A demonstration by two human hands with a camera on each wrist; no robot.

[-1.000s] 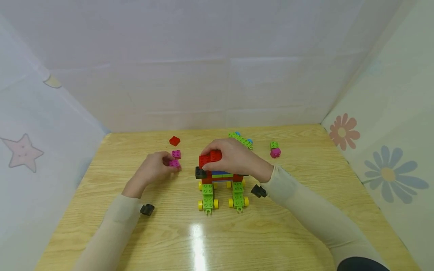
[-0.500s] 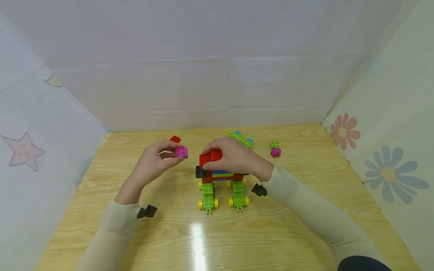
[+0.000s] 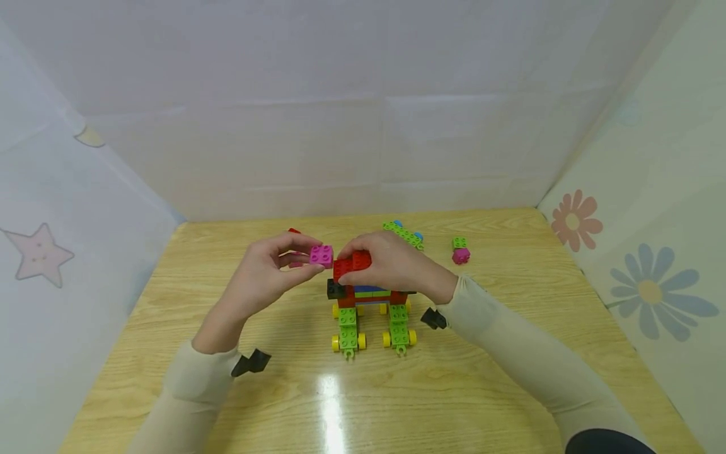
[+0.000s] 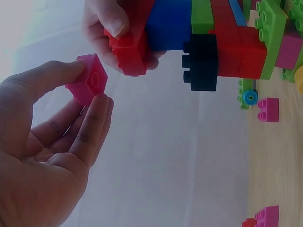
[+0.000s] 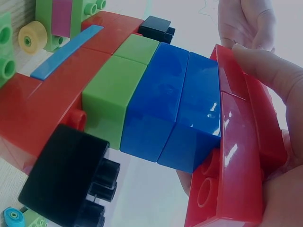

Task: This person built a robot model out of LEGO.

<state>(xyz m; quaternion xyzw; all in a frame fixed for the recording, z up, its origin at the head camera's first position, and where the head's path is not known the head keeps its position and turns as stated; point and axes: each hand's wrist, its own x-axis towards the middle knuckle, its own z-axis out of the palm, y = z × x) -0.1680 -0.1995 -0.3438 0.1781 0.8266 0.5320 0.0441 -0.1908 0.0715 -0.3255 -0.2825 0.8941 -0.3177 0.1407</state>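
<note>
My left hand (image 3: 258,274) pinches a pink toy brick (image 3: 321,256) between thumb and fingertips, studs up. The brick is close to the left end of the red bricks (image 3: 343,269) crowning a brick build; in the left wrist view a gap separates them. My right hand (image 3: 394,261) grips those red bricks from above. Below them, the right wrist view shows blue bricks (image 5: 180,104), green bricks (image 5: 116,99) and a lower red layer with black bricks (image 5: 66,175) at its sides. The build stands on green wheeled plates (image 3: 399,325) with yellow wheels. My right hand hides part of its top.
Behind my left hand lie another pink brick (image 3: 295,259) and a red brick (image 3: 293,231), both partly hidden. A green plate (image 3: 405,236) with blue wheels lies behind the build. Farther right are a green brick (image 3: 459,243) and a magenta brick (image 3: 461,256) on the wooden table (image 3: 510,296).
My left hand has lifted the pink brick off the table and carried it right, up beside the red bricks. My right hand has stayed on the build.
</note>
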